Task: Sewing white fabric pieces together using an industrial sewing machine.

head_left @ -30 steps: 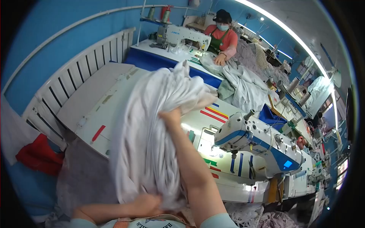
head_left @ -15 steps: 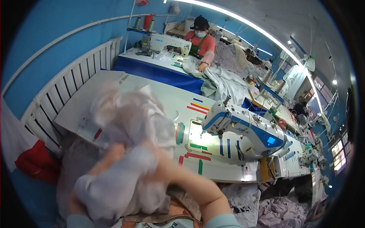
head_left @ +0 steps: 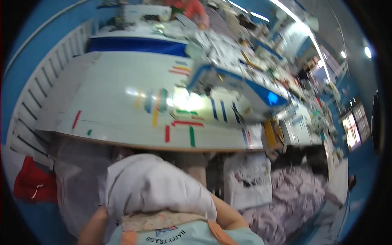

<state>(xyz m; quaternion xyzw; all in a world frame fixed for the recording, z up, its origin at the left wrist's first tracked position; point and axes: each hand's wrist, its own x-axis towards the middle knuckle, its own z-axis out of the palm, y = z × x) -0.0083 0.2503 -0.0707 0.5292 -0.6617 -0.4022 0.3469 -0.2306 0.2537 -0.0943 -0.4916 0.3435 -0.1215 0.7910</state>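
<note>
A bundle of white-grey cloth (head_left: 153, 185) is gathered in front of my body, below the front edge of the sewing table (head_left: 118, 114). My left forearm (head_left: 94, 226) runs up to its left side, and my right forearm (head_left: 228, 212) reaches behind its right side. The cloth hides both hands, so their fingers do not show. On the table the sewing machine (head_left: 241, 92) has its lamp lit, and coloured tape strips mark the surface around it.
A red cloth (head_left: 34, 179) hangs at the left near a white railing (head_left: 45, 85). Crumpled mauve fabric (head_left: 290, 200) lies low at the right, next to a white bag (head_left: 248, 179). Across the table a co-worker in a red top (head_left: 192, 10) handles grey cloth.
The cloth bundle has come off the tabletop and down toward my body, with my arms drawn back. My view has tilted down, uncovering the left part of the table.
</note>
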